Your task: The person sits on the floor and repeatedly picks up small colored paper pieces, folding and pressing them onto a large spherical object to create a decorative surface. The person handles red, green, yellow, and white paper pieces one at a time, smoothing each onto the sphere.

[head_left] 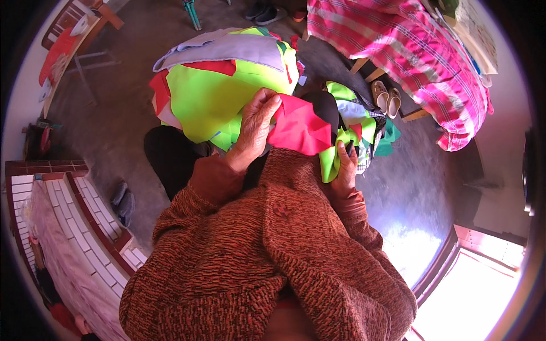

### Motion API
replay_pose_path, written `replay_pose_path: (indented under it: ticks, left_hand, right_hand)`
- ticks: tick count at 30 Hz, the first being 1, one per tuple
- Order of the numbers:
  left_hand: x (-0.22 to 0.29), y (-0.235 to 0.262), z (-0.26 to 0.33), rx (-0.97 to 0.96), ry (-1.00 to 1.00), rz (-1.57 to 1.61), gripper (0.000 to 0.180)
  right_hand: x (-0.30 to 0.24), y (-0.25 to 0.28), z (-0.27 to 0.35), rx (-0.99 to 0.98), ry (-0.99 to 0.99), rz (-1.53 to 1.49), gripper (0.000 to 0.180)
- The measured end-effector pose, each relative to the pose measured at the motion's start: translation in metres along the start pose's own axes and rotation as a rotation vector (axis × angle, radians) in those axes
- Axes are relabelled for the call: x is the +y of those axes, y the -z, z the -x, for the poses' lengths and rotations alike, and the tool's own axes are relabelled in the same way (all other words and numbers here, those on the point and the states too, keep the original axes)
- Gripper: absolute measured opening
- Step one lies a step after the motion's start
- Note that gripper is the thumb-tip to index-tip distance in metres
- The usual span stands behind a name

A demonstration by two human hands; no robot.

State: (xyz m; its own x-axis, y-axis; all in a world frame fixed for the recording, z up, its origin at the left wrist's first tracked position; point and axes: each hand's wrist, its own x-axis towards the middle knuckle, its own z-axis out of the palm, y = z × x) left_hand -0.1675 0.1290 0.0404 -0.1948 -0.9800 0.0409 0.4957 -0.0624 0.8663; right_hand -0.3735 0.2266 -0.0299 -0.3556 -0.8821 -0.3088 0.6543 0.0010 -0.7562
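My left hand point(257, 128) pinches the upper left corner of a red fabric piece point(301, 128), which spreads over my lap. At its other end my right hand point(344, 170) is closed on a lime-green fabric scrap point(329, 163), bunched against the edge of the red cloth. Whether the two pieces are joined, I cannot tell. In front of my left hand rises a large heap of lime-green cloth point(210, 102), with a lilac-grey fabric piece point(227, 51) draped over its top. Beyond my right hand lies a checked bag point(369, 122) with green, pale and teal scraps around it.
A bed or bench with a pink checked cover point(398, 62) stands at the far right. Beige shoes point(387, 99) sit beneath it. Dark slippers point(123, 202) lie on the floor at left, near a white-tiled ledge point(85, 227). A bright doorway point(472, 290) is at lower right.
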Motion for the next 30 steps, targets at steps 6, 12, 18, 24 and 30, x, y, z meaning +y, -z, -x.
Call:
replay_pose_path:
  ticks: [6, 12, 18, 24, 30]
  left_hand:
    - [0.029, 0.006, -0.005, 0.041, -0.113, -0.044, 0.014]
    - [0.046, -0.009, -0.017, 0.033, -0.286, -0.268, 0.012]
    - [0.079, -0.037, -0.061, -0.153, -0.435, -0.700, 0.016]
    - [0.140, -0.013, -0.119, 0.173, -0.492, -0.766, 0.021]
    - [0.077, 0.137, -0.128, 0.390, -0.120, -0.935, 0.016]
  right_hand:
    - [0.002, -0.004, 0.002, -0.009, 0.033, 0.119, 0.024]
    - [-0.002, -0.012, 0.007, 0.031, 0.047, 0.276, 0.023]
    - [0.000, -0.012, 0.007, -0.054, 0.044, 0.187, 0.019]
    - [0.000, -0.015, 0.008, -0.007, 0.091, 0.178, 0.017]
    - [0.005, -0.020, 0.008, -0.070, 0.061, 0.181, 0.017]
